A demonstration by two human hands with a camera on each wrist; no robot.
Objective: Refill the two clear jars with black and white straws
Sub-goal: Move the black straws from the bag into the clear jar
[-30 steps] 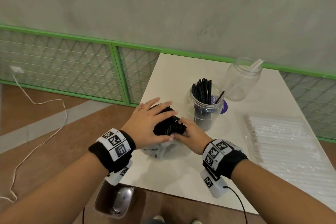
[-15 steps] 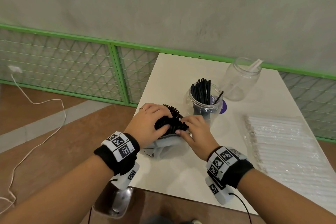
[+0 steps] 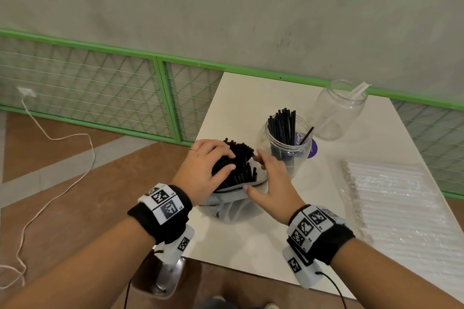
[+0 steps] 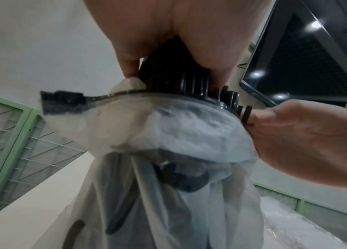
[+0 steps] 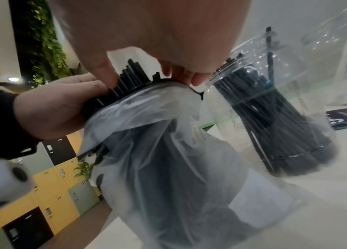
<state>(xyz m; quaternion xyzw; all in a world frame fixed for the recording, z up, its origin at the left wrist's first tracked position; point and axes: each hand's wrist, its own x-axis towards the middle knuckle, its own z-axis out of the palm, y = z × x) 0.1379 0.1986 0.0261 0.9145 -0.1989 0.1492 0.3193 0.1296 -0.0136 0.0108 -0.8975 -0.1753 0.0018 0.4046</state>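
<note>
From the head view, my left grip (image 3: 206, 170) curls around the black straws (image 3: 237, 165) standing out of the plastic bag (image 3: 231, 204) near the desk's (image 3: 251, 100) left edge; my right grip (image 3: 272, 183) pinches the bag's rim. Both jars stand behind.

From the left wrist view, my fingers (image 4: 125, 55) wrap the bundle.

From the right wrist view, the nearer jar (image 5: 274, 109) holds black straws.

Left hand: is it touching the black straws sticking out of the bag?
Touching. In the head view the left hand curls its fingers over the black straws above the bag; the left wrist view agrees.
</note>
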